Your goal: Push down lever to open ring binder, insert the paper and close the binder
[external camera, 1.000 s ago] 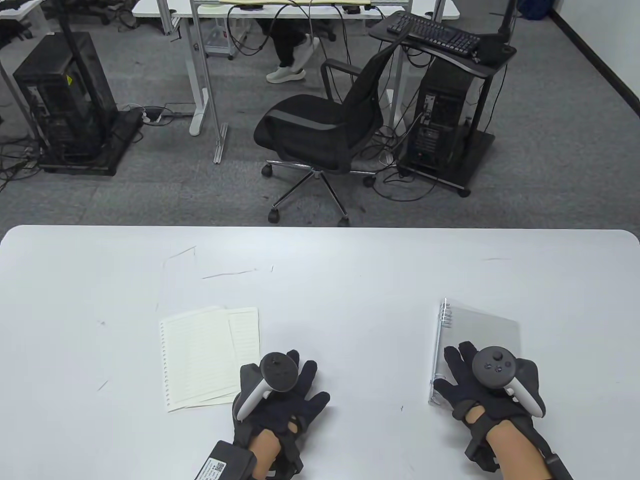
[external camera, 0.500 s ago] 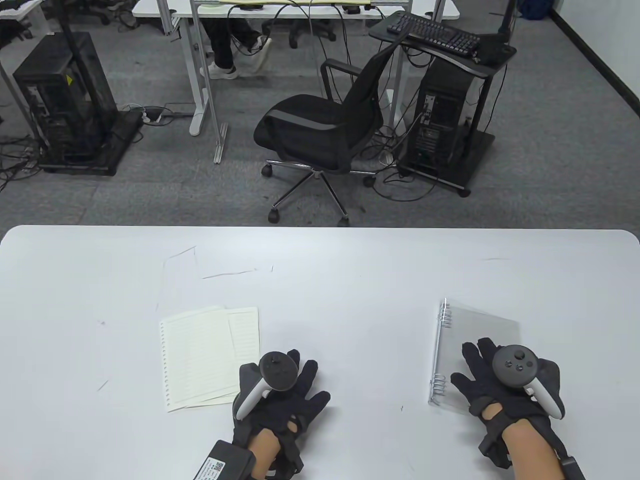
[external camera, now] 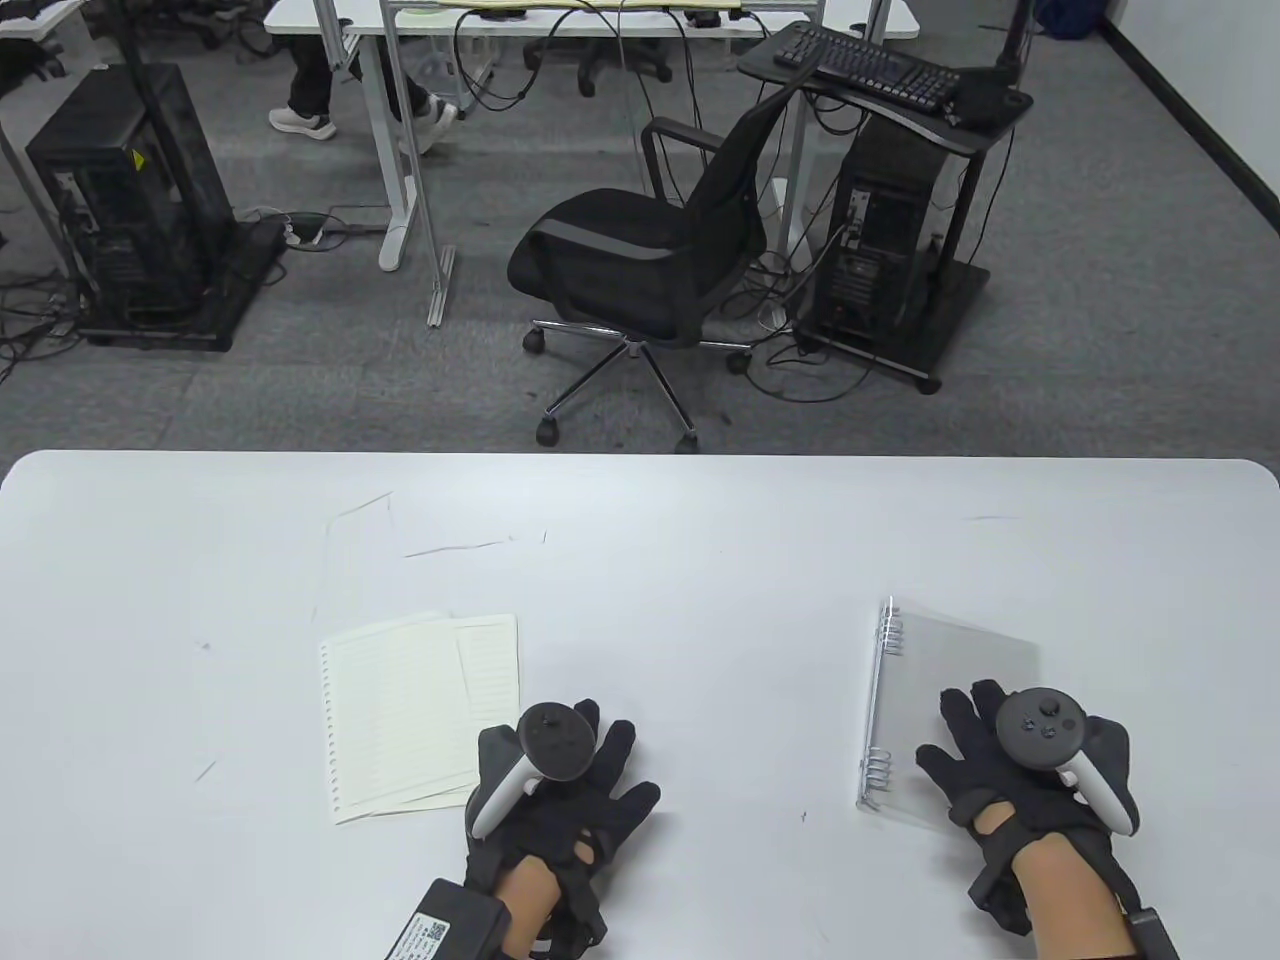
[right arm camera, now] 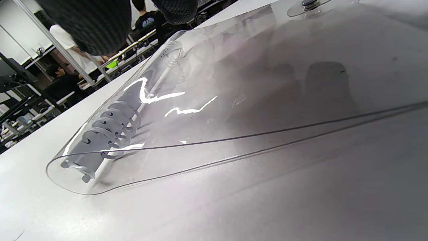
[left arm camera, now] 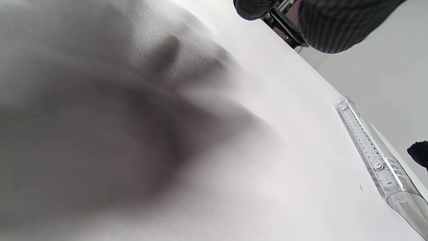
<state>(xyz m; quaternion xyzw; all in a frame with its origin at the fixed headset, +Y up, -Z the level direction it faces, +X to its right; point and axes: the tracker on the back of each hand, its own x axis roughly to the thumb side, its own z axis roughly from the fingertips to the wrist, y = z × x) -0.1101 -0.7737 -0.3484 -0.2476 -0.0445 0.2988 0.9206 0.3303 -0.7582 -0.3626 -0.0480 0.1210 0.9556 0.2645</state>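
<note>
A clear plastic ring binder (external camera: 950, 650) lies closed on the right of the white table (external camera: 640, 560), its metal rings (external camera: 885, 700) along its left edge. My right hand (external camera: 985, 745) rests flat on the cover's near half, fingers spread and straight. The right wrist view shows the transparent cover (right arm camera: 234, 100) and the rings (right arm camera: 110, 129) beneath it. Lined loose-leaf paper (external camera: 415, 710) lies in a small stack left of centre. My left hand (external camera: 565, 780) lies flat on the table beside the paper's near right corner, holding nothing. In the left wrist view the binder's spine (left arm camera: 371, 150) appears at the right.
Faint pen scratches (external camera: 455, 548) mark the table's far half. Beyond the far edge stand a black office chair (external camera: 640, 260), computer towers (external camera: 880, 250) on carts and desk legs. A walking person's legs (external camera: 310, 100) pass at the back left.
My right hand has slid to the right across the binder cover, off the ring edge. The left hand and paper have not moved. The person in the background walked leftward.
</note>
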